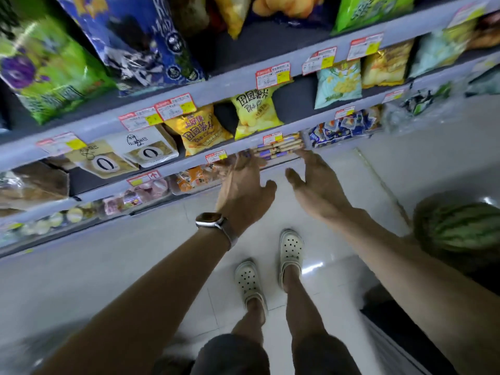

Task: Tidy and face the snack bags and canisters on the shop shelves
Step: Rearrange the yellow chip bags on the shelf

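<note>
Grip released both sides: left hand (244, 185), right hand (318, 186) flank stacked packs (280, 148); yellow chip bags (254, 112) above; watermelon (462, 228) right

Grey metal shelves (227, 90) carry stock: a stack of long purple-and-cream packs (281, 147) just beyond the fingers (308, 156), two yellow crisp bags (198, 131) one shelf above them, blue-and-white packets (343, 128) to their right, white-and-gold boxes (147, 150) up-left.

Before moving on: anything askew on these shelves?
Yes. The golden-orange foil crisp bag and the pale yellow crisp bag beside it sit tilted, with dark gaps between and right of them.
</note>
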`<state>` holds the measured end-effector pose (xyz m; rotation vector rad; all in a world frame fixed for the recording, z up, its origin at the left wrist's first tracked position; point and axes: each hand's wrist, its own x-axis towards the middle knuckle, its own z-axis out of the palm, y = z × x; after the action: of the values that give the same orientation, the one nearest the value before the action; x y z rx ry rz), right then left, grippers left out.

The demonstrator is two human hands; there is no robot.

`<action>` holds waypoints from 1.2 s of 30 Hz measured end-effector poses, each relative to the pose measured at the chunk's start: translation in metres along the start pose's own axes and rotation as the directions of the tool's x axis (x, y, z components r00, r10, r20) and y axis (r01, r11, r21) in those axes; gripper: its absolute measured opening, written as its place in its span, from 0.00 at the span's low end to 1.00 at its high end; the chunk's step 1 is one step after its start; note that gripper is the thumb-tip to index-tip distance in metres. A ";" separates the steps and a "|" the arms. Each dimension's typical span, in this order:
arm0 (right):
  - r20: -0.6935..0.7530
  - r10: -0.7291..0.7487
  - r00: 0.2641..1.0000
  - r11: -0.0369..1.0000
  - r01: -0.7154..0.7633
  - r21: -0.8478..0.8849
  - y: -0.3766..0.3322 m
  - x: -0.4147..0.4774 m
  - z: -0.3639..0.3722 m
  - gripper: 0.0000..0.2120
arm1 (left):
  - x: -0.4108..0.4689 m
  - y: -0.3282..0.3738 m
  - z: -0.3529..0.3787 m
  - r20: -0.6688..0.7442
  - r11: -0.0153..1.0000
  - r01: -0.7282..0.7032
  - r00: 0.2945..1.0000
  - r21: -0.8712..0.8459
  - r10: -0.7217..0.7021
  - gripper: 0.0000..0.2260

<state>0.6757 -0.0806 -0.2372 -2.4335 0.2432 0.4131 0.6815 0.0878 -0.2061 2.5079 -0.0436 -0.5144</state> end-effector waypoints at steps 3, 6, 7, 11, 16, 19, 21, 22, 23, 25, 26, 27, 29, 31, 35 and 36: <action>0.012 0.043 0.999 0.999 -0.043 -0.030 -0.020 -0.073 -0.038 0.25 | -0.055 0.028 -0.027 0.049 0.999 -0.012 0.999 -0.041 0.014 0.24; -0.012 0.094 0.995 0.993 -0.095 -0.064 -0.034 -0.145 -0.080 0.22 | -0.110 0.059 -0.054 0.129 0.999 -0.046 0.991 0.017 0.043 0.20; -0.040 0.107 0.993 0.992 -0.109 -0.065 -0.037 -0.167 -0.093 0.21 | -0.126 0.067 -0.060 0.127 0.997 -0.070 0.990 0.029 0.066 0.19; -0.114 0.160 0.980 0.983 -0.169 -0.072 -0.042 -0.236 -0.138 0.20 | -0.179 0.098 -0.078 0.131 0.995 -0.090 0.988 0.032 0.085 0.17; -0.146 0.273 0.951 0.960 -0.280 -0.028 -0.023 -0.293 -0.167 0.21 | -0.217 0.137 -0.068 0.209 0.993 -0.109 0.973 0.048 0.097 0.16; -0.127 0.331 0.935 0.942 -0.335 -0.003 0.003 -0.307 -0.184 0.20 | -0.219 0.172 -0.051 0.221 0.985 -0.146 0.967 0.094 0.123 0.17; -0.113 0.355 0.928 0.934 -0.357 0.007 0.027 -0.313 -0.201 0.21 | -0.215 0.200 -0.036 0.228 0.977 -0.168 0.964 0.130 0.136 0.17; -0.103 0.357 0.928 0.933 -0.359 0.002 0.037 -0.314 -0.211 0.21 | -0.211 0.215 -0.029 0.233 0.974 -0.174 0.963 0.145 0.137 0.17; -0.095 0.355 0.930 0.934 -0.357 -0.008 0.047 -0.314 -0.220 0.21 | -0.208 0.230 -0.022 0.240 0.972 -0.176 0.961 0.157 0.135 0.17; -0.089 0.347 0.934 0.936 -0.351 -0.032 0.063 -0.313 -0.235 0.22 | -0.202 0.257 -0.010 0.260 0.966 -0.184 0.956 0.179 0.134 0.17; -0.084 0.347 0.934 0.935 -0.352 -0.043 0.070 -0.312 -0.241 0.22 | -0.198 0.269 -0.004 0.269 0.961 -0.194 0.953 0.196 0.138 0.17; -0.079 0.351 0.933 0.933 -0.355 -0.052 0.077 -0.310 -0.246 0.22 | -0.193 0.280 0.002 0.277 0.955 -0.206 0.950 0.212 0.144 0.17; -0.072 0.370 0.926 0.926 -0.374 -0.049 0.089 -0.307 -0.255 0.21 | -0.184 0.301 0.012 0.292 0.945 -0.221 0.945 0.242 0.147 0.17; -0.074 0.384 0.920 0.922 -0.387 -0.030 0.099 -0.304 -0.263 0.20 | -0.175 0.318 0.020 0.312 0.938 -0.227 0.940 0.260 0.140 0.17; -0.050 0.414 0.909 0.909 -0.416 -0.034 0.119 -0.286 -0.276 0.20 | -0.147 0.339 0.031 0.364 0.930 -0.243 0.922 0.274 0.133 0.17; -0.041 0.427 0.903 0.903 -0.429 -0.039 0.125 -0.279 -0.279 0.20 | -0.139 0.342 0.032 0.375 0.929 -0.245 0.918 0.277 0.130 0.16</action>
<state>0.4460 -0.3341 -0.0041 -2.4255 0.8004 0.5764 0.5679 -0.1950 0.0044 2.6473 -0.5456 -0.9309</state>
